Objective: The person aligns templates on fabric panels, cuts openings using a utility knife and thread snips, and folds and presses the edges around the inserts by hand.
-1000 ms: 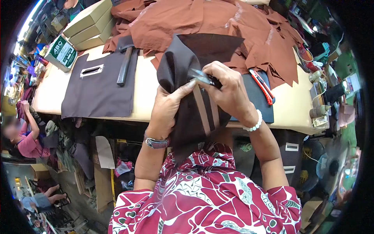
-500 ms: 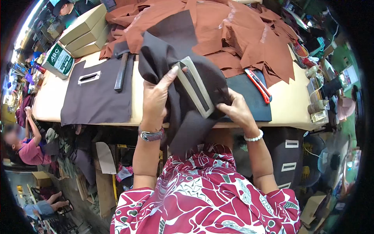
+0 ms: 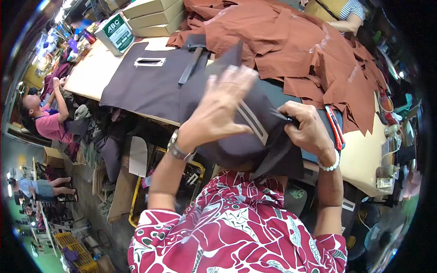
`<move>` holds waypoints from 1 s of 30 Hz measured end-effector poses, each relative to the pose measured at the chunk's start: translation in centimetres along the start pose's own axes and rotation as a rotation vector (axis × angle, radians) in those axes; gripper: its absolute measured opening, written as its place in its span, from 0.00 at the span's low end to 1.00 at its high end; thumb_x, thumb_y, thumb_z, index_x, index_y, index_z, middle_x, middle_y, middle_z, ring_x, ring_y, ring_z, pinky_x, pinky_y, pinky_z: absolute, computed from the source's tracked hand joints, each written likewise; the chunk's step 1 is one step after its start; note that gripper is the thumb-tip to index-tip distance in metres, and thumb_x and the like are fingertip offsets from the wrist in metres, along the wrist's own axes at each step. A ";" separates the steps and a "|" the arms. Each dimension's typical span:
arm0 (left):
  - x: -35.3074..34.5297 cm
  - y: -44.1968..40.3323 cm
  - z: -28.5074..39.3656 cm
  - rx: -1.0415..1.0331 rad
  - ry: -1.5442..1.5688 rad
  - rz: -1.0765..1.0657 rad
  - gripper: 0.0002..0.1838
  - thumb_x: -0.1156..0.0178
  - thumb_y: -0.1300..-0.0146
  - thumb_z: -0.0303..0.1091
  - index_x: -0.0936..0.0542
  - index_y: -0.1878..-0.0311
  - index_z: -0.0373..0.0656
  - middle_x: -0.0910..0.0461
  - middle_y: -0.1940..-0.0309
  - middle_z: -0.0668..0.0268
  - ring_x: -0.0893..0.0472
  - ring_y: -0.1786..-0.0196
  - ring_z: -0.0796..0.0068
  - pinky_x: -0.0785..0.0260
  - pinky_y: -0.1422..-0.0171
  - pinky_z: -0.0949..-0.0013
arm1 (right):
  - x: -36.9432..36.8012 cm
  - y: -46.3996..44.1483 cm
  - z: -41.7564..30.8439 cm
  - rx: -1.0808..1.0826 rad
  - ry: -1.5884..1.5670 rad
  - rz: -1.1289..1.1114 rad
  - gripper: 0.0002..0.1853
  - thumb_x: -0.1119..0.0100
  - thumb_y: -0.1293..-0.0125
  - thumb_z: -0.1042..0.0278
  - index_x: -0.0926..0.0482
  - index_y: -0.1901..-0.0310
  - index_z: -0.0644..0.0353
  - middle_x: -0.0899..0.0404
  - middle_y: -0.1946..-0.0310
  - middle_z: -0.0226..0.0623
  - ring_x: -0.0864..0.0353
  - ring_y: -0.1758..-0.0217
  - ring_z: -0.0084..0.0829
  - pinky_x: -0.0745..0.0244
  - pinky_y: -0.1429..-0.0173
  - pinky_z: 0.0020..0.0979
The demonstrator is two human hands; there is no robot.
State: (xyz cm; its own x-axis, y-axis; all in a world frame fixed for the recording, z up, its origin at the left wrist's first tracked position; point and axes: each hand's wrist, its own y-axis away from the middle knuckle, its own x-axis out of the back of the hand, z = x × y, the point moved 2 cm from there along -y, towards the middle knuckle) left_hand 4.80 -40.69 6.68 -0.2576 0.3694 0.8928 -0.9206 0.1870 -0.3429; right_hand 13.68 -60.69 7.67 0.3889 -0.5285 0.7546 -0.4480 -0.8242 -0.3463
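Note:
A dark brown leather-like piece (image 3: 230, 150) with a pale rectangular frame around a slot (image 3: 256, 126) lies bent over the table's front edge, close to my body. My left hand (image 3: 214, 113) is spread over it, fingers apart and slightly blurred, covering part of the frame. On the piece's right side my right hand (image 3: 309, 129) is closed at a raised fold; its fingertips partly hide what they pinch. A red utility knife (image 3: 335, 127) lies just right of that hand. Beyond my left hand is a hammer (image 3: 192, 65), resting on another dark piece (image 3: 141, 86) with a framed slot.
Rust-brown leather sheets (image 3: 282, 41) are heaped across the back. A green-and-white ABC tin (image 3: 117, 34) and stacked cardboard boxes (image 3: 154, 19) stand at the back left. A dark board (image 3: 284, 94) lies under the work. A person in pink (image 3: 50, 120) is at the left; another person's arm (image 3: 348, 23) shows behind the heap.
The leather piece has come down from upright in both hands to the table edge. My left hand has let go and spread out over it. The view has turned.

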 end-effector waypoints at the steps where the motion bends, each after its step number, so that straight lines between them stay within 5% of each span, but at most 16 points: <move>1: -0.5 -1.1 0.2 -0.134 0.098 -0.089 0.52 0.29 0.57 0.49 0.44 0.29 0.45 0.42 0.31 0.55 0.52 0.25 0.52 0.60 0.30 0.35 | 0.3 -0.2 -0.8 0.025 0.004 -0.025 0.14 0.46 0.57 0.79 0.24 0.64 0.67 0.23 0.69 0.47 0.22 0.63 0.48 0.28 0.59 0.39; 3: -0.9 -3.5 0.5 -0.468 0.173 -0.267 0.34 0.30 0.53 0.46 0.27 0.44 0.39 0.24 0.49 0.51 0.30 0.39 0.57 0.39 0.41 0.47 | 1.0 -0.2 -2.3 0.072 0.012 -0.075 0.14 0.44 0.59 0.79 0.24 0.65 0.66 0.23 0.68 0.46 0.22 0.62 0.48 0.28 0.59 0.39; 6: 0.2 -6.8 2.3 -0.319 0.362 -0.875 0.22 0.31 0.49 0.45 0.22 0.64 0.33 0.21 0.74 0.54 0.22 0.66 0.65 0.32 0.60 0.60 | 2.9 0.4 -3.5 0.027 0.041 -0.116 0.15 0.42 0.61 0.81 0.23 0.65 0.64 0.22 0.70 0.44 0.21 0.64 0.47 0.26 0.61 0.37; 9: -0.4 -7.2 0.9 -0.456 0.532 -0.810 0.23 0.32 0.47 0.46 0.23 0.72 0.30 0.25 0.84 0.53 0.28 0.80 0.68 0.35 0.70 0.65 | 4.3 0.9 -2.6 -0.019 0.152 -0.069 0.16 0.44 0.60 0.83 0.22 0.64 0.64 0.21 0.70 0.43 0.19 0.64 0.45 0.26 0.62 0.37; 11: 1.0 -6.8 -0.9 -0.340 0.563 -0.980 0.23 0.33 0.47 0.47 0.21 0.68 0.30 0.22 0.79 0.55 0.25 0.74 0.72 0.33 0.65 0.65 | 5.3 1.0 -0.5 -0.014 0.298 0.082 0.15 0.46 0.57 0.85 0.23 0.63 0.64 0.21 0.69 0.45 0.19 0.64 0.45 0.26 0.61 0.36; 13: 1.5 -4.9 -5.4 -0.244 0.517 -0.867 0.23 0.33 0.46 0.46 0.21 0.64 0.29 0.20 0.73 0.55 0.23 0.67 0.73 0.32 0.62 0.68 | 6.3 1.1 2.1 -0.093 0.366 0.285 0.14 0.47 0.52 0.85 0.23 0.62 0.65 0.22 0.68 0.47 0.19 0.65 0.45 0.26 0.60 0.35; 15: 5.3 -2.5 -8.4 0.192 0.523 -0.763 0.22 0.32 0.46 0.41 0.21 0.56 0.31 0.18 0.66 0.56 0.22 0.61 0.74 0.31 0.55 0.72 | 6.6 2.2 4.5 -0.260 0.261 0.388 0.10 0.46 0.44 0.82 0.24 0.59 0.67 0.22 0.70 0.43 0.20 0.66 0.32 0.27 0.60 0.31; 19: 8.6 5.6 -18.7 1.089 0.961 -0.057 0.16 0.37 0.45 0.30 0.22 0.54 0.32 0.17 0.64 0.56 0.16 0.65 0.69 0.22 0.56 0.68 | 4.4 5.1 8.5 -0.401 0.097 0.515 0.11 0.42 0.34 0.66 0.23 0.56 0.66 0.28 0.72 0.26 0.32 0.70 0.15 0.34 0.65 0.19; 21: 7.2 8.3 -21.2 1.228 1.172 0.191 0.13 0.39 0.45 0.28 0.22 0.57 0.31 0.17 0.65 0.54 0.16 0.68 0.67 0.20 0.61 0.66 | 2.2 7.0 11.7 -0.443 -0.299 0.580 0.14 0.45 0.32 0.59 0.22 0.55 0.62 0.30 0.74 0.25 0.38 0.74 0.13 0.41 0.69 0.16; 23: 4.2 8.1 -19.4 1.251 1.321 0.203 0.12 0.39 0.45 0.28 0.21 0.58 0.32 0.17 0.65 0.56 0.16 0.67 0.68 0.21 0.56 0.64 | 0.4 8.4 12.4 -0.686 -0.607 0.581 0.20 0.56 0.28 0.52 0.23 0.52 0.61 0.37 0.77 0.21 0.47 0.77 0.12 0.52 0.75 0.16; 27: -4.6 2.2 -12.0 1.056 1.527 0.102 0.10 0.39 0.44 0.30 0.20 0.60 0.35 0.16 0.67 0.59 0.17 0.68 0.70 0.22 0.59 0.67 | -2.1 7.4 7.6 -0.647 -0.668 0.511 0.16 0.54 0.28 0.58 0.23 0.51 0.61 0.37 0.76 0.20 0.47 0.78 0.11 0.53 0.76 0.16; 30: -10.0 -3.3 -4.8 0.840 1.641 0.281 0.09 0.37 0.44 0.26 0.20 0.60 0.35 0.17 0.65 0.63 0.17 0.65 0.73 0.24 0.58 0.70 | -2.2 6.4 3.5 -0.609 -0.857 0.543 0.15 0.53 0.28 0.60 0.23 0.50 0.60 0.34 0.77 0.20 0.46 0.80 0.09 0.53 0.78 0.15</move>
State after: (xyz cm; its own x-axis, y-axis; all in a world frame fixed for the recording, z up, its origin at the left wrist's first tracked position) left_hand 11.82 -40.63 -2.52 -0.3747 0.7992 -0.4701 -0.9240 -0.2800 0.2605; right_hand 12.72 -65.52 1.81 0.3387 -0.9344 -0.1099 -0.9404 -0.3399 -0.0085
